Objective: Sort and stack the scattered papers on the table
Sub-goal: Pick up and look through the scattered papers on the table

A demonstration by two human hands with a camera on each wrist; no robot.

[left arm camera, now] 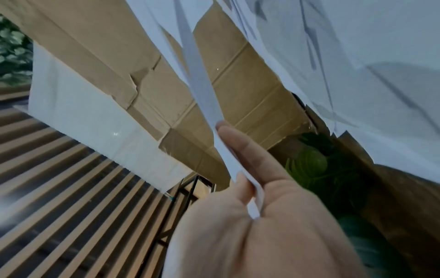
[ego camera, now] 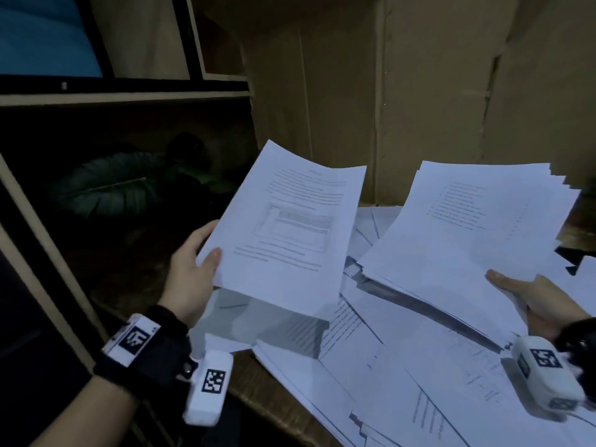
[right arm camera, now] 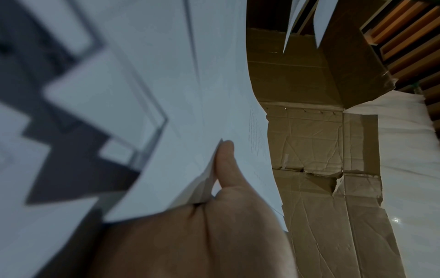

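Left hand (ego camera: 190, 272) raised at the worktop's left edge, thumb on top and fingers beneath, pinching the lower left corner of a printed sheet (ego camera: 290, 227) held tilted above the worktop (ego camera: 254, 379). Right hand (ego camera: 535, 301) palm-up, thumb pressed flat on a fanned stack of papers (ego camera: 477, 221), gripping its near edge. Beneath both, scattered papers (ego camera: 403, 366) overlap across the worktop; cardboard box (ego camera: 419, 91) stands behind.

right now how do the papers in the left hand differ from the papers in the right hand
The left hand's papers look like a thin set, with a boxed figure printed mid-page; the right hand's papers form a thicker bundle, corners fanned, showing only lines of text. Both are white printed sheets, each pinched under a thumb and held above the loose papers on the table.
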